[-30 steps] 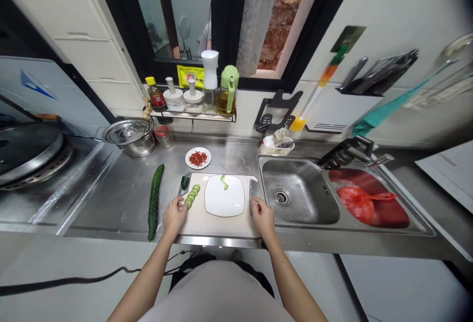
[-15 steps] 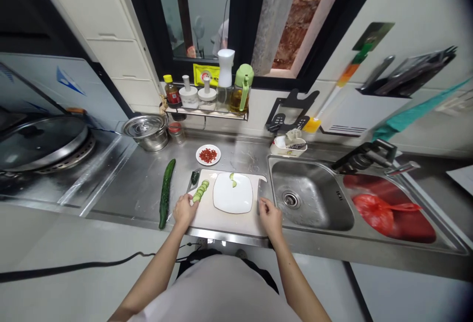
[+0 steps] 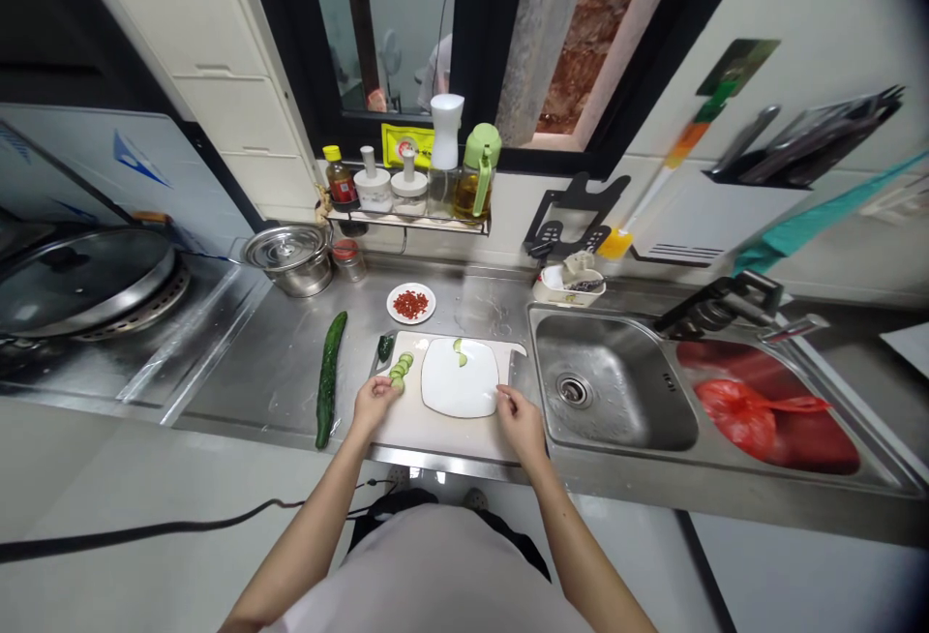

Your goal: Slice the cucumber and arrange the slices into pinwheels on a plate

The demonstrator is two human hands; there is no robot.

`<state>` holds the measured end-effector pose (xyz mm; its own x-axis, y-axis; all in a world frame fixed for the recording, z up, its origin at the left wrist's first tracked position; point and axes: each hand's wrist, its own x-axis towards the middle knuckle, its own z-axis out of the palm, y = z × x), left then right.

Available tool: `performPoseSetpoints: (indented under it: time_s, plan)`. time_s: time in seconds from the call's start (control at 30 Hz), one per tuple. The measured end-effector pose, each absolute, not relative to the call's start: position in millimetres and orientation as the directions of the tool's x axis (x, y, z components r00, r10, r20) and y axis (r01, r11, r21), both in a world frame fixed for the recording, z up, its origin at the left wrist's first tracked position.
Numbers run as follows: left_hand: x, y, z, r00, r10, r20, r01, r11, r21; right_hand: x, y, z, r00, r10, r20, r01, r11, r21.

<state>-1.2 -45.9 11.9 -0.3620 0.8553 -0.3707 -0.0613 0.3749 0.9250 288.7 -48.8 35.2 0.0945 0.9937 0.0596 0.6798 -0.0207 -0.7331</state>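
My left hand [image 3: 375,404] has its fingers closed at the near end of a row of thin cucumber slices [image 3: 404,362] on the left of the white cutting board [image 3: 442,435]. A white squarish plate [image 3: 460,386] lies on the board, with two cucumber pieces [image 3: 459,352] near its far rim. At the plate's right edge, my right hand [image 3: 521,420] pinches the rim between thumb and fingers. A flat grey piece [image 3: 518,367] shows beside that hand; whether it is a blade or part of the board, I cannot tell. A dark green cucumber end [image 3: 384,348] lies left of the slices.
A whole cucumber [image 3: 331,381] lies left of the board. Behind it are a small plate of chopped red pieces [image 3: 410,291], a lidded steel pot [image 3: 288,258] and a jar [image 3: 349,260]. The sink [image 3: 614,381] is at right, a lidded pan [image 3: 79,280] at far left.
My right hand has moved left from the board's right side to the plate's edge. My left hand has shifted slightly right and up along the cucumber slices.
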Motion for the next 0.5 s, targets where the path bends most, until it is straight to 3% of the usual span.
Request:
performPoseSetpoints:
  time_s: [0.1, 0.33, 0.5]
  plan:
    - [10.1, -35.1, 30.4, -0.276, 0.883, -0.378, -0.217, 0.326, 0.92, 269.0, -37.5, 50.9, 0.012, 0.997, 0.076, 0.605, 0.053, -0.795]
    - [41.3, -22.6, 80.2, -0.044, 0.949, -0.311, -0.271, 0.289, 0.918, 222.7, -6.0, 84.1, -0.136, 0.988, 0.074, 0.379, 0.121, -0.917]
    - [54.1, -20.4, 95.2, -0.001, 0.966, -0.259, -0.281, 0.248, 0.927, 215.3, -1.2, 89.4, -0.189, 0.98, 0.061, 0.29, 0.115, -0.95]
